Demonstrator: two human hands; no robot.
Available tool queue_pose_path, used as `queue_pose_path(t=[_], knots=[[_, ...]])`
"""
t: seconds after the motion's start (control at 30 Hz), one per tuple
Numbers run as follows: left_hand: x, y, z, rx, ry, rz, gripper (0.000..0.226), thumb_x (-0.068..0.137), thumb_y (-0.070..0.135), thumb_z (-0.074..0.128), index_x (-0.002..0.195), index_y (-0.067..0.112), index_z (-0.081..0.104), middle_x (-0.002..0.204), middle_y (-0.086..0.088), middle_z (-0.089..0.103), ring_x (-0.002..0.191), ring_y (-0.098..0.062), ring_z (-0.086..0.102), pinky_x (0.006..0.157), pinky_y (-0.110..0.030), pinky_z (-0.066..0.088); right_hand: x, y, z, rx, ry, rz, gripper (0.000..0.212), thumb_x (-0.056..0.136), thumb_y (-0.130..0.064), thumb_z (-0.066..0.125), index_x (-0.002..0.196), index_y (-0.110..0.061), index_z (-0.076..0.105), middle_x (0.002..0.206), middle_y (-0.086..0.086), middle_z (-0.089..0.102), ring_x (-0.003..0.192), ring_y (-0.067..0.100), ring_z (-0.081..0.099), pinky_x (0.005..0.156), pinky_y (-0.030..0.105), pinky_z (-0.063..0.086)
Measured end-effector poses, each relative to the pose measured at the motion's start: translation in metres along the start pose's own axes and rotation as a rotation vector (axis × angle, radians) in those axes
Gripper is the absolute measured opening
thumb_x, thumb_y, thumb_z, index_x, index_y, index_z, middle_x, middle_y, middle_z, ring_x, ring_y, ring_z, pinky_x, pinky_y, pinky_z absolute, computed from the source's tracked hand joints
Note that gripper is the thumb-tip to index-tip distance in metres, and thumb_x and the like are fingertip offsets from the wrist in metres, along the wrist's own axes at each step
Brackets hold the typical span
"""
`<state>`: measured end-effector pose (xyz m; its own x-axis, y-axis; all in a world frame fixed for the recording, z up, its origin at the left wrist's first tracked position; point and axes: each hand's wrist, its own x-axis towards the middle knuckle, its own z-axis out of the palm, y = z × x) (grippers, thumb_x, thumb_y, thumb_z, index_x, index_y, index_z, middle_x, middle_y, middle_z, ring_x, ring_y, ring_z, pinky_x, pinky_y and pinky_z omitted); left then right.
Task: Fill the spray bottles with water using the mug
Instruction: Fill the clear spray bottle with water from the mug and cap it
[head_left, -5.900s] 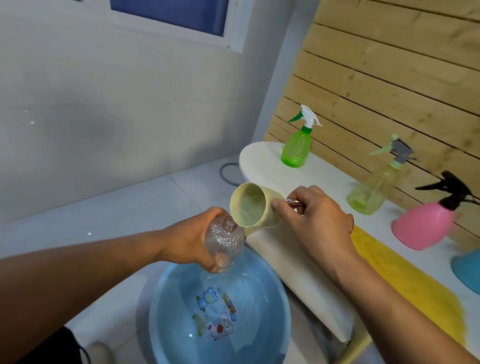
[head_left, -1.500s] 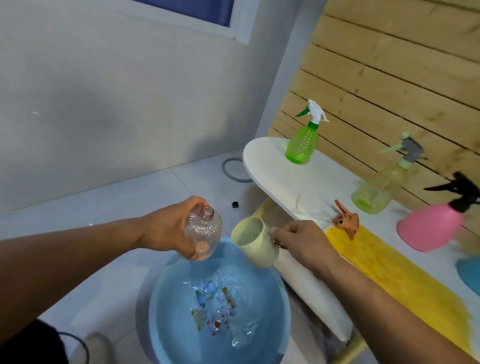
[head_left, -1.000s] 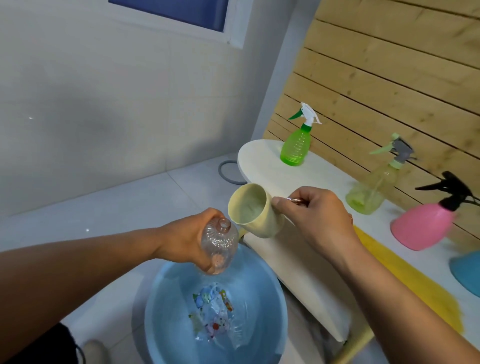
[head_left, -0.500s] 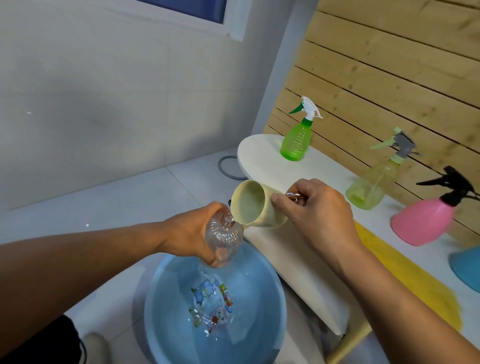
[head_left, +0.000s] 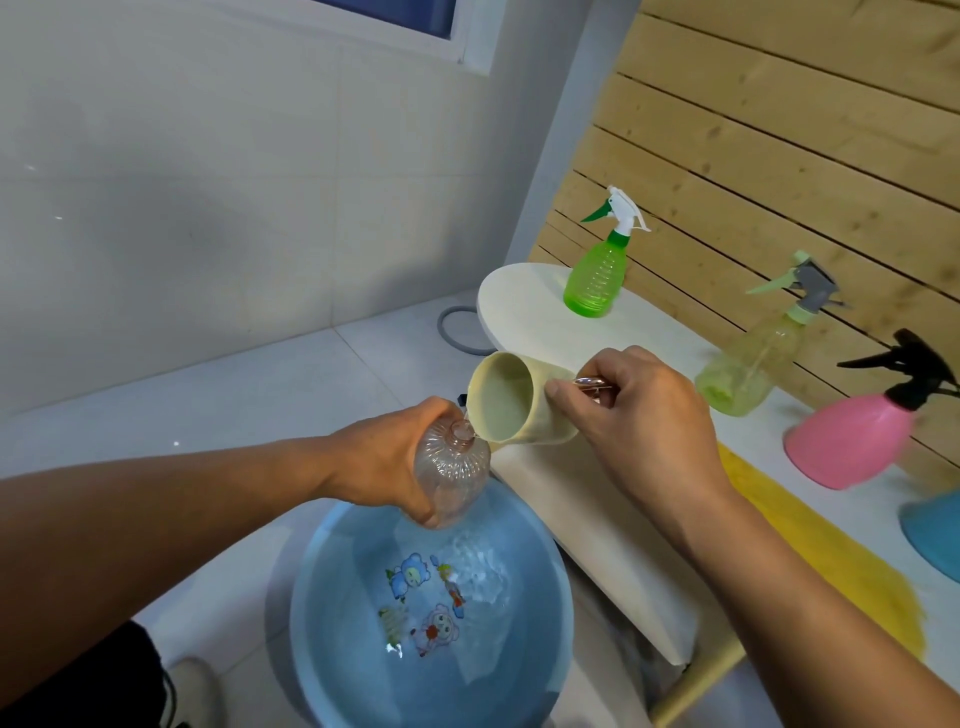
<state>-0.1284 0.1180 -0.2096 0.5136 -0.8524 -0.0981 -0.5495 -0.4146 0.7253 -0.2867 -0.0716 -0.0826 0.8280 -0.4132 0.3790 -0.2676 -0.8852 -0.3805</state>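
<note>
My left hand (head_left: 382, 460) grips a clear ribbed bottle (head_left: 451, 470) with no spray head, its open neck tilted up toward the mug. My right hand (head_left: 641, 415) holds a cream mug (head_left: 511, 408) by its handle, tipped on its side with its rim at the bottle's neck; a thin stream of water runs from the rim into the neck. Both are above a blue basin (head_left: 431, 623) of water on the floor. On the white table stand a green spray bottle (head_left: 597, 273), a pale yellow-green one (head_left: 748, 364) and a pink one (head_left: 852, 436).
The white table (head_left: 524, 306) runs along a wooden slat wall on the right, with a yellow patch (head_left: 831, 561) and a blue object (head_left: 935, 525) at the right edge. A grey hose ring (head_left: 457, 332) lies on the tiled floor. A shoe (head_left: 192, 691) shows at bottom left.
The mug came up out of the basin, moved to the bottle and tipped further over its neck. The bottle stayed over the basin in my left hand.
</note>
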Motion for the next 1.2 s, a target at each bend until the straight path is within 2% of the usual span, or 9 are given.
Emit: queue_pose_path(t=[0.1,0.2,0.3,0.43,0.57,0.77,0.93,1.2], knots=[[0.000,0.000,0.000,0.017,0.005,0.005,0.099,0.057,0.039,0.098,0.132,0.051,0.035,0.123,0.022,0.057,0.111,-0.005,0.060,0.094,-0.038,0.058,-0.001,-0.001,0.000,-0.029,0.015,-0.022,0.024,0.088,-0.048,0.066,0.076,-0.028,0.062,0.077,-0.006,0.053,0.074,0.020,0.054,0.062,0.034,0.034],[0.000,0.001,0.001,0.027,0.004,0.007,0.095,0.058,0.038,0.099,0.127,0.055,0.035,0.122,0.024,0.056,0.109,-0.004,0.060,0.092,-0.035,0.058,-0.002,-0.003,-0.001,-0.061,0.027,-0.040,0.024,0.088,-0.048,0.064,0.078,-0.027,0.063,0.080,-0.006,0.054,0.076,0.022,0.055,0.062,0.034,0.037],[-0.001,0.002,0.001,0.031,-0.006,0.008,0.098,0.059,0.038,0.099,0.131,0.052,0.035,0.123,0.025,0.054,0.111,-0.004,0.059,0.093,-0.034,0.057,-0.002,-0.004,-0.001,-0.091,0.045,-0.060,0.025,0.088,-0.049,0.063,0.079,-0.025,0.063,0.082,-0.004,0.055,0.077,0.024,0.056,0.062,0.036,0.040],[0.000,0.002,0.001,0.019,-0.011,0.002,0.102,0.059,0.039,0.099,0.137,0.047,0.035,0.126,0.025,0.055,0.114,-0.004,0.059,0.095,-0.035,0.057,-0.003,-0.006,-0.002,-0.129,0.064,-0.087,0.028,0.089,-0.050,0.062,0.080,-0.024,0.063,0.083,-0.004,0.055,0.077,0.024,0.055,0.060,0.034,0.036],[0.000,0.002,0.001,0.024,-0.006,0.006,0.099,0.060,0.037,0.099,0.136,0.046,0.036,0.124,0.024,0.055,0.113,-0.005,0.059,0.094,-0.032,0.057,-0.005,-0.008,-0.002,-0.147,0.075,-0.112,0.028,0.090,-0.051,0.061,0.082,-0.024,0.064,0.084,-0.004,0.056,0.078,0.023,0.055,0.060,0.034,0.038],[0.001,0.002,0.002,0.017,-0.006,0.017,0.100,0.059,0.039,0.099,0.136,0.045,0.036,0.125,0.022,0.056,0.113,-0.005,0.060,0.095,-0.036,0.057,-0.008,-0.011,-0.004,-0.211,0.100,-0.164,0.029,0.091,-0.051,0.060,0.084,-0.023,0.064,0.086,-0.003,0.056,0.080,0.024,0.055,0.059,0.034,0.041],[0.002,0.003,0.002,0.002,-0.009,0.020,0.097,0.058,0.040,0.100,0.132,0.049,0.037,0.126,0.025,0.056,0.114,-0.003,0.059,0.097,-0.034,0.056,-0.008,-0.014,-0.003,-0.255,0.139,-0.210,0.027,0.092,-0.048,0.062,0.083,-0.023,0.064,0.085,-0.003,0.055,0.080,0.024,0.055,0.054,0.032,0.037],[0.002,0.004,0.004,-0.004,-0.021,0.021,0.102,0.059,0.043,0.100,0.138,0.044,0.036,0.127,0.023,0.056,0.116,-0.005,0.059,0.099,-0.035,0.057,-0.012,-0.015,-0.005,-0.336,0.181,-0.298,0.027,0.093,-0.047,0.064,0.082,-0.022,0.064,0.083,-0.002,0.055,0.078,0.026,0.056,0.049,0.028,0.030]])
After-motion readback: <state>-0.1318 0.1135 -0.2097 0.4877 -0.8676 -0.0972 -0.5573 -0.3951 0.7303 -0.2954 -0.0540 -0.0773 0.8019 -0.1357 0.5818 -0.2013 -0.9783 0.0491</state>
